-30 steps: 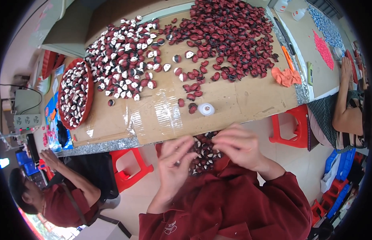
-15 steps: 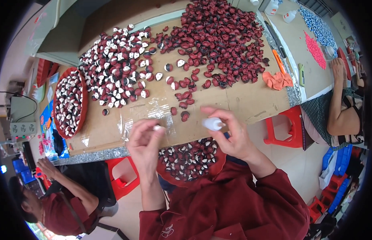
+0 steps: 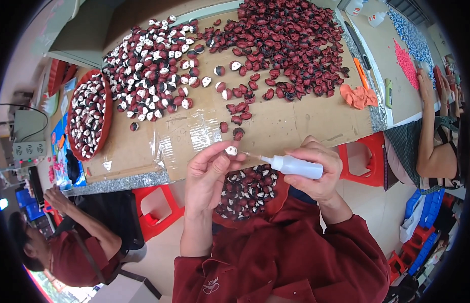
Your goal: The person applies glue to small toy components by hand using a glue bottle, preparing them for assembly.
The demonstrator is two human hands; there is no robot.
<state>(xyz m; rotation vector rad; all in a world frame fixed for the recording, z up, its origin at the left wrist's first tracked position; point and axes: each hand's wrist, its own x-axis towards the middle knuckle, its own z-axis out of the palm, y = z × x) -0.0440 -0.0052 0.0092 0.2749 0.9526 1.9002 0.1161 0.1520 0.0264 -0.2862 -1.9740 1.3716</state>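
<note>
Between its thumb and fingers my left hand (image 3: pixel 204 174) pinches a small dark red piece (image 3: pixel 231 151) with a white face turned up. My right hand (image 3: pixel 327 164) is wrapped round a translucent squeeze bottle (image 3: pixel 298 167) with a thin needle tip. The bottle lies on its side in the air, its tip pointing left and close to the piece; whether they touch I cannot tell. Below both hands, a red basket (image 3: pixel 281 204) holds many dark red and white pieces. Just beyond my hands, a few dark red shells (image 3: pixel 238 134) are on the table.
Red-and-white pieces (image 3: pixel 154 76) spread over the table's left side, beside a full red basket (image 3: pixel 108 121). A big heap of dark red shells (image 3: pixel 295 50) covers the far right, near an orange cloth (image 3: pixel 358 97) and an orange-handled tool (image 3: pixel 360 71). People work at both sides.
My right hand has turned the bottle from tip toward me to tip leftward. My left hand has shifted right and up, bringing the piece's white face into view.
</note>
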